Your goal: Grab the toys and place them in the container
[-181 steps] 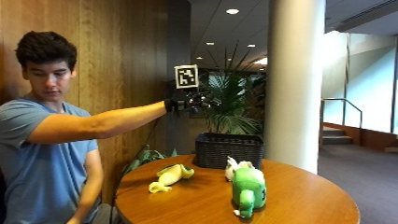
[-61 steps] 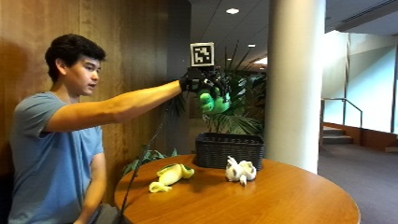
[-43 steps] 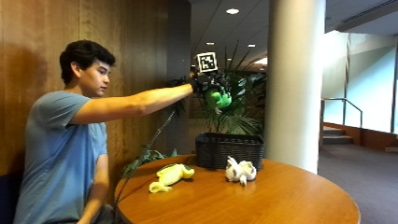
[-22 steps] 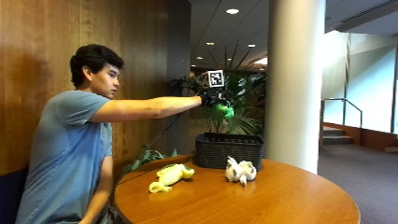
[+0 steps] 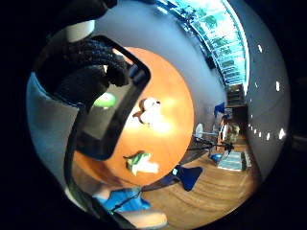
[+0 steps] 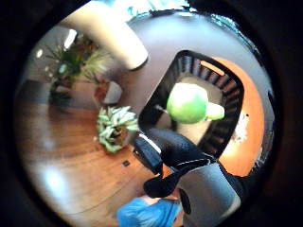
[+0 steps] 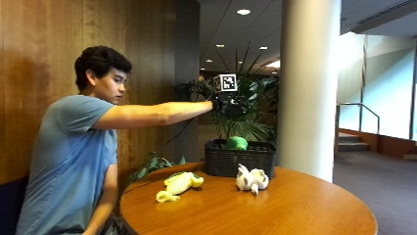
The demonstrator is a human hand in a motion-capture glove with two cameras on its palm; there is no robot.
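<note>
Round wooden table (image 7: pixel 280 215) bears black basket (image 7: pixel 240 159) holding green toy (image 7: pixel 236 143).

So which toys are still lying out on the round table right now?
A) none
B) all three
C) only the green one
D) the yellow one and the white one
D: the yellow toy and the white toy lie on the table, while the green toy is at the mouth of the black basket, below the gloved hand.
</note>
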